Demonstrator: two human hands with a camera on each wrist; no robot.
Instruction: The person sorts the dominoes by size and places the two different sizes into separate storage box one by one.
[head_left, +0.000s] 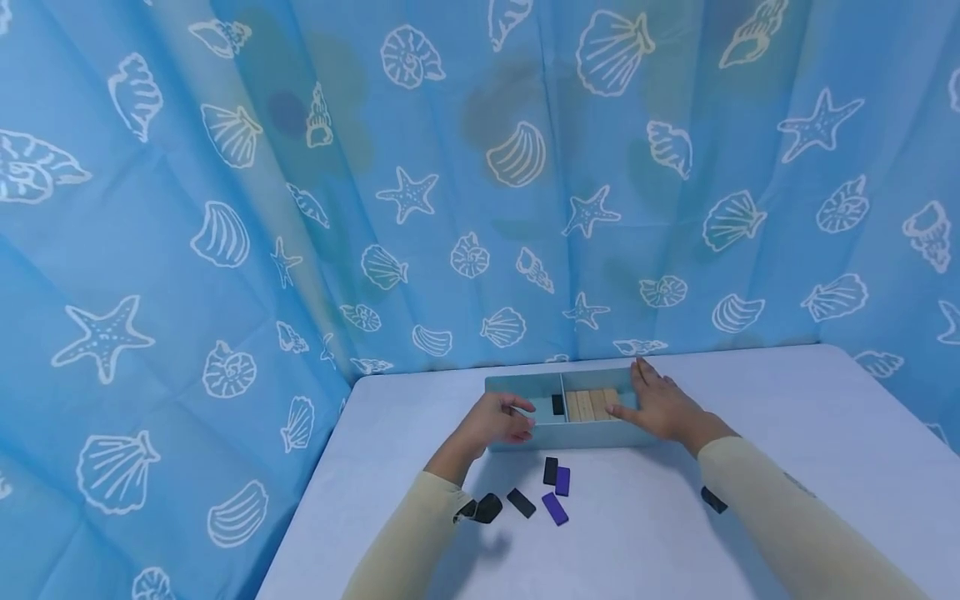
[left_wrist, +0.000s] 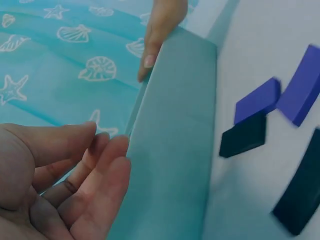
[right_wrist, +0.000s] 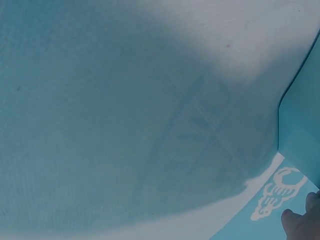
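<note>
Head view: left hand (head_left: 501,418), fingers loosely curved, by the tray (head_left: 585,437); right hand (head_left: 663,407), thumb spread, should brace its end lightly.

From my remote seat I'm seeing a blue curtain (head_left: 480,200) hanging in folds beyond the left hand (head_left: 501,418) and right hand (head_left: 663,408), white shell outlines covering it. Faint yellow-green blotches (head_left: 315,50) are showing high above the left hand. A starfish print (head_left: 103,337) is sitting well left of that hand; a second starfish print (head_left: 819,125) is showing above and right of the right hand. Below both, a white table (head_left: 637,533) is spreading, soft shadows (head_left: 472,546) falling nearer me. By the right wrist camera, a pointed shell print (right_wrist: 280,192) is lying just beside the right fingertips.
</note>
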